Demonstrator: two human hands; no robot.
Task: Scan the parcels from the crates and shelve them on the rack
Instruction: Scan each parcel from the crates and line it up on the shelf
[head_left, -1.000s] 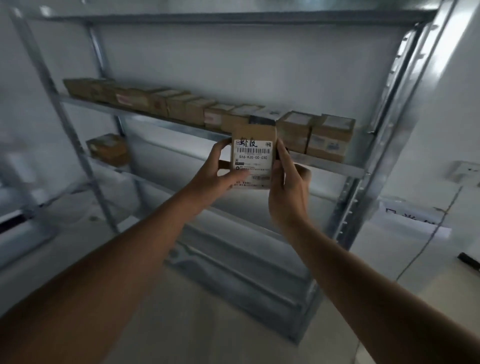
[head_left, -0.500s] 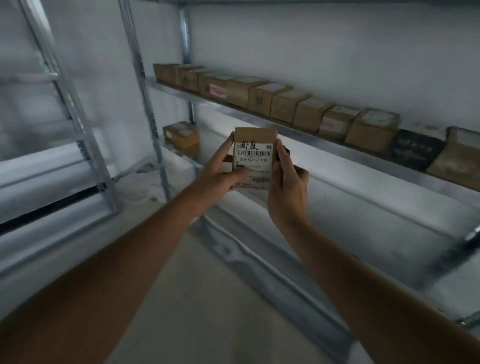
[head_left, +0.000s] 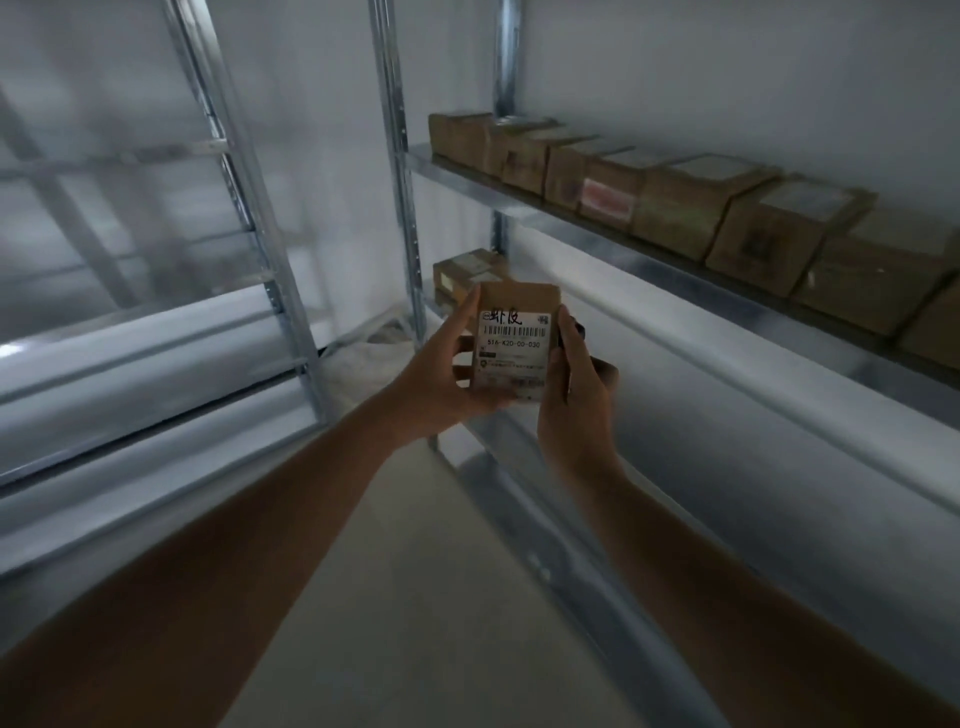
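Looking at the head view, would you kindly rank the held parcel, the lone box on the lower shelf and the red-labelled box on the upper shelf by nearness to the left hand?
1. Held parcel, gripped by the left hand.
2. Lone box, lower shelf, just behind the parcel.
3. Red-labelled box, upper shelf, up and right.

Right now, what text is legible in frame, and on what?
"516-K20-00-030": printed on the white label of the small cardboard parcel held between the left hand and right hand.
Two handwritten black characters above the barcode: not clear enough to read.
Fine print lower on that label: too small.
Red-and-white sticker on a shelved box: blurred.
Labels on the other shelved boxes: blurred.
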